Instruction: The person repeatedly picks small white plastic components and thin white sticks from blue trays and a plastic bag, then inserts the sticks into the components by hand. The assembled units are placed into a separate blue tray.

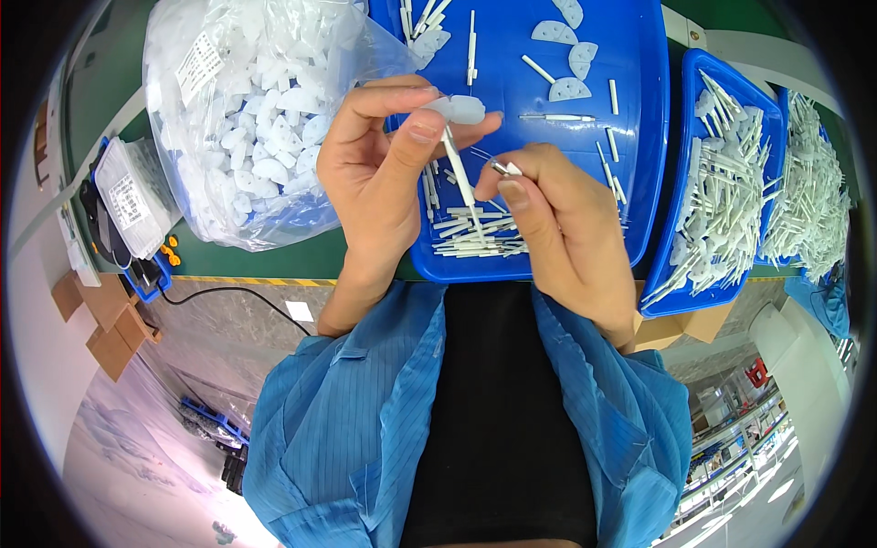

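Observation:
My left hand [379,164] pinches a translucent white plastic piece [464,110], rounded in outline, between thumb and fingers. From beneath it a slim white rod [459,169] slants down toward my right hand. My right hand [566,228] is closed, thumb against forefinger, on a small white piece with a metallic end [505,168]; its kind is mostly hidden by the fingers. Both hands hover over a large blue tray [653,183]. In the tray lie a pile of white rods [480,236], several loose rods and a few half-round white pieces [570,89].
A clear plastic bag [183,173] full of white half-round pieces stands at the left. Smaller blue trays [671,196] at the right hold heaps of rods. A white box [137,196] and a black cable [237,290] are at the far left, by the green table's striped edge.

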`<state>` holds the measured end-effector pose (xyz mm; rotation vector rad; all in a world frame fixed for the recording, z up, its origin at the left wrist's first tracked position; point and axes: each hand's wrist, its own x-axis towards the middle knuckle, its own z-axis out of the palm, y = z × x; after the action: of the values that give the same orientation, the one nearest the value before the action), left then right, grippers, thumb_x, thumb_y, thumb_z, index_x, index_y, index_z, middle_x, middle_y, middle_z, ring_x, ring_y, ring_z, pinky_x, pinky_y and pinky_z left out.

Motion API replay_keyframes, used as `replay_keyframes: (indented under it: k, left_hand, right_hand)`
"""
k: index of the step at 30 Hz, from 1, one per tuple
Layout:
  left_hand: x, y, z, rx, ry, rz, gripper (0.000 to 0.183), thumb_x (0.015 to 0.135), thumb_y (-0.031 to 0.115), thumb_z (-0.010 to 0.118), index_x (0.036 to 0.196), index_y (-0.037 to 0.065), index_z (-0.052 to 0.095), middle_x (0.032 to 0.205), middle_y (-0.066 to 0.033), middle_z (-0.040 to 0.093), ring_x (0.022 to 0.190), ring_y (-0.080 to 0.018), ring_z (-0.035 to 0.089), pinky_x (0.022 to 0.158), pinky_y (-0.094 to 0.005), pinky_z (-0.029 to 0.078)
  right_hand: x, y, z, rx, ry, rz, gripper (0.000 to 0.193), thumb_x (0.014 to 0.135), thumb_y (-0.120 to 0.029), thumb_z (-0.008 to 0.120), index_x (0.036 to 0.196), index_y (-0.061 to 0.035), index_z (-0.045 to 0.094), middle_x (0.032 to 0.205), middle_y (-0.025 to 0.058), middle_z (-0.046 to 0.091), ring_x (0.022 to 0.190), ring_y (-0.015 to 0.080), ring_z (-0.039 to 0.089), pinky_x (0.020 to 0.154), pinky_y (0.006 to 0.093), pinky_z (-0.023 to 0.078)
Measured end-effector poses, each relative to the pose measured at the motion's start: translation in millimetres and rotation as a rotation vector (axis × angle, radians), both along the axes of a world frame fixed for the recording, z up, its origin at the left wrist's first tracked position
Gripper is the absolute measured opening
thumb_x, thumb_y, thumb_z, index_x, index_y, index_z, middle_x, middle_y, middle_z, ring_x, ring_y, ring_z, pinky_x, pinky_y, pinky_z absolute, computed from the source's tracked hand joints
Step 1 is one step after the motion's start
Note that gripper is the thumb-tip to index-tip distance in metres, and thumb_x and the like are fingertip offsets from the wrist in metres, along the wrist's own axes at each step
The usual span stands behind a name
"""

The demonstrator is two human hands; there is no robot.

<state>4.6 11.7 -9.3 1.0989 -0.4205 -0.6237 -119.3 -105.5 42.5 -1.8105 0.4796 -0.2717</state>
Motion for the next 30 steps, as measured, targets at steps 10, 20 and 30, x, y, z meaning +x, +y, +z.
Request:
replay_keyframes:
  k: [10,20,30]
  left_hand:
    - [-1,-2,1,-0.028,0.001,-0.033,0.027,0.101,0.024,0.06,0.111,-0.001,0.056,0.111,-0.0155,0.06,0.097,-0.039,0.071,0.083,-0.0475,0.061]
    - [-3,-5,4,-0.009,-0.037,-0.057,0.026,0.102,0.024,0.057,0.11,-0.001,0.055,0.108,-0.015,0.059,0.097,-0.0347,0.07,0.086,-0.0489,0.061]
    - [-3,-4,-2,-0.103,0.007,-0.114,0.018,0.097,0.001,0.06,0.112,-0.005,0.055,0.111,-0.0143,0.06,0.104,-0.0306,0.069,0.092,-0.0368,0.057]
  right_hand:
    - [12,17,-22,-0.417,-0.118,-0.176,0.01,0.094,-0.012,0.067,0.1,-0.0059,0.062,0.069,0.0097,0.067,0.055,0.0256,0.066,0.047,0.0338,0.05]
    - [2,14,-19,-0.321,-0.104,-0.112,0.009,0.093,-0.009,0.067,0.095,-0.0034,0.061,0.06,0.0097,0.062,0.05,0.0239,0.064,0.044,0.0324,0.047]
    - [1,16,-14,-0.328,-0.079,-0.207,0.011,0.092,-0.009,0.069,0.094,-0.0033,0.059,0.056,0.0079,0.059,0.044,0.0235,0.061,0.04,0.032,0.044]
